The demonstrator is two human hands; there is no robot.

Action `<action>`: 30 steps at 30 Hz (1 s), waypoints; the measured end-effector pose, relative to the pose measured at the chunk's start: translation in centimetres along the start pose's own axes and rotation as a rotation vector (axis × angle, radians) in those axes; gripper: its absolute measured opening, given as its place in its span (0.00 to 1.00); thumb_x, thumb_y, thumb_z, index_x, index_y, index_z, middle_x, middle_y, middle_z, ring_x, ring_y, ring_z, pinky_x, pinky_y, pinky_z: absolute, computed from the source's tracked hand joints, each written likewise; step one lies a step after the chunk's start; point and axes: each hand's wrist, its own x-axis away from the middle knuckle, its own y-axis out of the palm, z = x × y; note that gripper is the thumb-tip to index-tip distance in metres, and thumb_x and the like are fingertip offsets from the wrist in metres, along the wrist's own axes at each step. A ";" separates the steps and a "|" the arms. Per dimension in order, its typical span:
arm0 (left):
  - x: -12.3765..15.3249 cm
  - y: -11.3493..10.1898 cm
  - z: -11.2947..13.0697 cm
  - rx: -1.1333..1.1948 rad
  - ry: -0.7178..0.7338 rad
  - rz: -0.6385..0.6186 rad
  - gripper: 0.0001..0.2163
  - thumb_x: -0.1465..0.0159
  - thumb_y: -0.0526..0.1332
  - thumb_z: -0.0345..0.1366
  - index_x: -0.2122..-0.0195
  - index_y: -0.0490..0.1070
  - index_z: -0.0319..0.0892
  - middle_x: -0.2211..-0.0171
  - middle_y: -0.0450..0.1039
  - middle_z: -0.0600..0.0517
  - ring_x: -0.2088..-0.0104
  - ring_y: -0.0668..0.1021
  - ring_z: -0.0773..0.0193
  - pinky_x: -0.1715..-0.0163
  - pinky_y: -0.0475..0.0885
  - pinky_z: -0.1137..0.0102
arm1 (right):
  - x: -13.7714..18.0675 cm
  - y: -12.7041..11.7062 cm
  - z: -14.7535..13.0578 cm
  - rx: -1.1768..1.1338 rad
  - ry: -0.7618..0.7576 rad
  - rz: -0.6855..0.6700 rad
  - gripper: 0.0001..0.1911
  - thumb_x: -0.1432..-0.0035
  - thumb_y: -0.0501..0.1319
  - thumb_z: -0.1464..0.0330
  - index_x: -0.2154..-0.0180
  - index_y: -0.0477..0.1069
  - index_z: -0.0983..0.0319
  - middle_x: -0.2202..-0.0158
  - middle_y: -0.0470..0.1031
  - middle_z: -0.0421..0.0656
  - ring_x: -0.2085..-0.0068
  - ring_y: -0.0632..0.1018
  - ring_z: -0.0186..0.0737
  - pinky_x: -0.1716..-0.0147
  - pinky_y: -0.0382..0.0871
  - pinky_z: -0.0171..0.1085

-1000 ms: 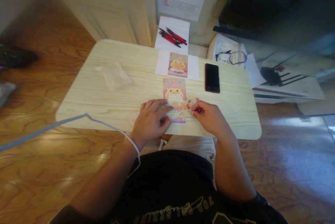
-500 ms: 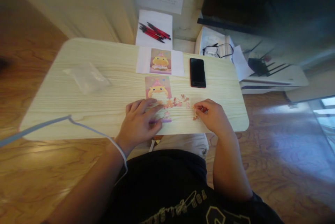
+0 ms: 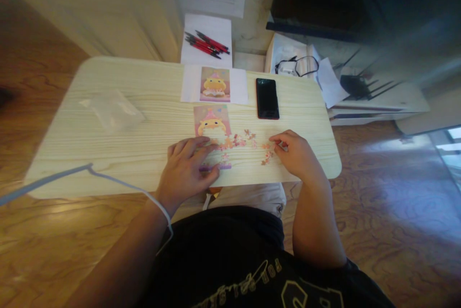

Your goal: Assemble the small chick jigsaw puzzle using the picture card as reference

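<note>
A partly assembled jigsaw puzzle (image 3: 212,118) lies on the table, showing a yellow cartoon character in a pink hat; its lower part has a gap. My left hand (image 3: 189,164) rests over the puzzle's lower left, fingers spread, covering some of it. To the right, loose puzzle pieces (image 3: 267,157) lie beside my right hand (image 3: 293,152). Its thumb and forefinger are drawn together at these pieces; what is between them is too small to tell. More loose pink and orange pieces (image 3: 239,141) lie between the hands, next to the puzzle.
Behind the puzzle, a reference picture (image 3: 215,84) lies on white paper. A black phone (image 3: 267,99) is at the right, a clear plastic bag (image 3: 117,111) at the left. Red and black pens (image 3: 207,44) lie beyond the table's edge. A pale cord (image 3: 122,180) runs by my left wrist.
My right hand has shifted slightly right and away from me, uncovering more of the loose pieces. My left hand stays on the puzzle. The view has moved a little.
</note>
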 end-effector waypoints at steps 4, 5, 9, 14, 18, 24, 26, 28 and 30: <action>0.0 0.0 0.0 -0.001 0.016 0.001 0.23 0.35 0.63 0.48 0.40 0.73 0.52 0.38 0.71 0.45 0.39 0.73 0.43 0.40 0.63 0.48 | 0.3 -0.1 0.1 0.003 0.004 -0.033 0.11 0.36 0.62 0.75 0.56 0.81 0.57 0.55 0.79 0.45 0.55 0.79 0.45 0.51 0.73 0.45; 0.0 0.0 0.0 -0.002 0.021 0.002 0.22 0.35 0.63 0.48 0.40 0.73 0.51 0.38 0.71 0.45 0.40 0.73 0.44 0.40 0.63 0.48 | 0.5 -0.1 0.1 0.003 0.003 -0.040 0.11 0.36 0.62 0.75 0.57 0.80 0.57 0.55 0.79 0.45 0.55 0.79 0.45 0.51 0.73 0.45; -0.1 0.0 0.0 0.000 0.023 -0.004 0.22 0.36 0.63 0.47 0.40 0.73 0.51 0.38 0.71 0.45 0.40 0.73 0.44 0.40 0.63 0.48 | 1.0 -0.5 -0.1 -0.004 -0.015 -0.077 0.08 0.37 0.64 0.74 0.59 0.79 0.58 0.56 0.79 0.44 0.54 0.80 0.44 0.51 0.73 0.44; -0.1 -0.1 0.1 0.017 0.011 -0.001 0.22 0.37 0.64 0.46 0.41 0.74 0.53 0.38 0.71 0.46 0.40 0.73 0.43 0.40 0.63 0.48 | 1.3 -0.6 -0.1 0.016 -0.015 -0.142 0.11 0.39 0.66 0.75 0.57 0.80 0.56 0.54 0.80 0.44 0.54 0.80 0.44 0.51 0.74 0.44; 0.0 -0.1 0.1 0.011 0.008 -0.005 0.23 0.37 0.64 0.47 0.40 0.73 0.53 0.38 0.71 0.46 0.40 0.73 0.42 0.40 0.64 0.48 | 1.1 -0.2 -0.3 0.011 -0.031 -0.154 0.11 0.39 0.66 0.75 0.57 0.81 0.57 0.55 0.79 0.44 0.55 0.80 0.43 0.52 0.74 0.44; 0.0 0.0 0.2 0.022 0.008 0.002 0.22 0.37 0.64 0.47 0.41 0.73 0.52 0.38 0.71 0.46 0.40 0.73 0.43 0.41 0.64 0.47 | 0.7 0.8 -1.5 -0.001 -0.029 -0.171 0.07 0.37 0.66 0.73 0.58 0.81 0.58 0.56 0.78 0.45 0.57 0.80 0.42 0.54 0.74 0.43; 0.1 -0.1 0.2 0.027 0.013 0.011 0.22 0.36 0.64 0.46 0.41 0.73 0.51 0.38 0.71 0.46 0.40 0.73 0.43 0.41 0.64 0.48 | 0.6 1.4 -2.1 -0.012 -0.033 -0.169 0.07 0.36 0.66 0.73 0.58 0.80 0.58 0.56 0.78 0.45 0.58 0.80 0.41 0.54 0.74 0.42; 0.2 -0.1 0.1 0.039 0.021 0.030 0.22 0.36 0.64 0.46 0.41 0.73 0.50 0.38 0.72 0.46 0.40 0.73 0.44 0.41 0.64 0.48 | 0.6 1.7 -2.6 -0.025 -0.046 -0.157 0.07 0.36 0.65 0.73 0.57 0.80 0.58 0.56 0.78 0.45 0.58 0.80 0.41 0.55 0.74 0.42; 0.3 -0.2 -0.1 0.072 0.020 0.057 0.21 0.37 0.64 0.44 0.42 0.74 0.50 0.40 0.73 0.46 0.40 0.74 0.45 0.41 0.65 0.49 | 0.7 1.8 -3.0 -0.022 -0.060 -0.144 0.08 0.35 0.65 0.73 0.56 0.79 0.58 0.55 0.78 0.45 0.56 0.80 0.42 0.54 0.74 0.42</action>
